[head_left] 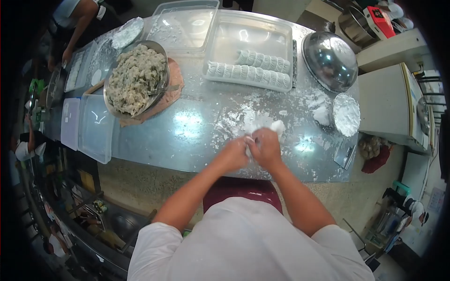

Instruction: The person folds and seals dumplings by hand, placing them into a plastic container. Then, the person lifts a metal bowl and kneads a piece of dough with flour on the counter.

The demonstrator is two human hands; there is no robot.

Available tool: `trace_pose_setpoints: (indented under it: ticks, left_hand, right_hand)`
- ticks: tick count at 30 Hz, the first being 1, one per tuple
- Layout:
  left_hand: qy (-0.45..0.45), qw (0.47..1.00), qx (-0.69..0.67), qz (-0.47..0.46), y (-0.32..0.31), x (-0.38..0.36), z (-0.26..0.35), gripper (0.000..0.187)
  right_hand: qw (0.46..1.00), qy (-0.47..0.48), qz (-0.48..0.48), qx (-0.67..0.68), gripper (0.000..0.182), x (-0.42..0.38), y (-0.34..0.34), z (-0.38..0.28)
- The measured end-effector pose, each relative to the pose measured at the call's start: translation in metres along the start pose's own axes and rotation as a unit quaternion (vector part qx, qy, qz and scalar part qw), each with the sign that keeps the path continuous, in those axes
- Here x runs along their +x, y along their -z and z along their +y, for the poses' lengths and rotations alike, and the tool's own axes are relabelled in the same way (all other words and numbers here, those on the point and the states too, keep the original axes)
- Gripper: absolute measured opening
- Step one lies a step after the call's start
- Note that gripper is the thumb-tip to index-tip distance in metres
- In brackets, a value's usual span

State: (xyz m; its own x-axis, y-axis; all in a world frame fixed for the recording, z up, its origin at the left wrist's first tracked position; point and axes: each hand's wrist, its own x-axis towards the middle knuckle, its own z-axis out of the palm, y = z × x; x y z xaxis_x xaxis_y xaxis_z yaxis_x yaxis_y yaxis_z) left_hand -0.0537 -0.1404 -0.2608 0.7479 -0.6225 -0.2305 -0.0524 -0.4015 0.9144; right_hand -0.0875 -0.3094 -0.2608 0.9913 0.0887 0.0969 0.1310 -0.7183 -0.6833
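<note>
My left hand [236, 153] and my right hand [266, 147] meet over the floury part of the steel table [164, 145]. Both have their fingers closed together, and what lies between them is too small and hidden to name. Just behind my right hand sits a small white lump [278, 126], partly covered by the hand. White flour [243, 118] is scattered around. Farther back, a clear plastic tray [225, 37] holds two rows of pleated white dumplings [248, 72].
On the left stands a bowl of chopped filling [136, 79] with a spatula in it. A shiny metal bowl [333, 61] and a bowl of white flour [346, 114] are at the right. A metal scraper [345, 157] lies near the right edge. Other people work at the far left.
</note>
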Motion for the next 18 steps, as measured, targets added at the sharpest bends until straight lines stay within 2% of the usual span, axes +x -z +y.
trace_pose_setpoints:
  ticks: [2, 3, 4, 6, 7, 9, 11, 12, 13, 14, 16, 17, 18]
  left_hand:
    - [0.016, 0.999, 0.017, 0.049, -0.02, -0.02, -0.007, 0.055]
    - [0.098, 0.992, 0.012, 0.074, -0.012, -0.022, 0.007, 0.059]
    - [0.103, 0.992, 0.013, 0.067, -0.005, -0.018, 0.007, 0.059]
    - [0.134, 0.976, 0.135, 0.103, 0.012, -0.003, 0.008, 0.064]
    - [0.115, 0.976, 0.141, 0.118, 0.024, 0.011, 0.011, 0.064]
    - [0.114, 0.97, 0.211, 0.042, 0.04, 0.015, 0.016, 0.07]
    - [0.07, 0.979, 0.186, 0.051, 0.05, 0.021, 0.019, 0.068]
    - [0.034, 0.986, 0.154, 0.054, 0.052, 0.023, 0.018, 0.067]
    - [0.039, 0.986, 0.153, 0.056, 0.053, 0.025, 0.015, 0.067]
    - [0.043, 0.984, 0.163, 0.061, 0.051, 0.028, 0.01, 0.066]
    - [0.039, 0.98, 0.183, 0.066, 0.045, 0.036, 0.013, 0.065]
    - [0.09, 0.979, 0.178, 0.046, 0.042, 0.038, 0.02, 0.066]
    - [0.084, 0.979, 0.177, 0.047, 0.04, 0.041, 0.024, 0.066]
  right_hand:
    - [1.0, -0.005, 0.017, -0.011, 0.018, -0.005, -0.009, 0.002]
    - [0.992, 0.046, 0.067, -0.098, 0.016, 0.012, -0.015, 0.001]
    - [0.972, 0.09, 0.115, -0.184, 0.015, 0.027, -0.019, -0.001]
    - [0.984, 0.06, 0.084, -0.144, 0.014, 0.058, -0.017, -0.002]
    - [0.986, 0.05, 0.074, -0.137, 0.013, 0.069, -0.011, -0.004]
    - [0.989, 0.038, 0.065, -0.125, 0.012, 0.069, -0.007, -0.006]
    - [0.983, 0.028, 0.064, 0.171, 0.017, 0.063, 0.01, 0.025]
    - [0.989, -0.009, 0.093, 0.113, 0.015, 0.059, 0.035, 0.036]
    - [0.987, 0.053, 0.147, 0.036, 0.018, 0.059, 0.056, 0.066]
    - [0.977, -0.018, 0.155, -0.145, 0.03, 0.047, 0.057, 0.104]
    - [0.907, -0.03, 0.158, -0.388, 0.047, 0.031, 0.04, 0.091]
    - [0.954, -0.058, 0.094, -0.278, 0.053, 0.031, 0.03, 0.081]
    - [0.983, -0.08, 0.028, -0.164, 0.06, 0.034, 0.021, 0.068]
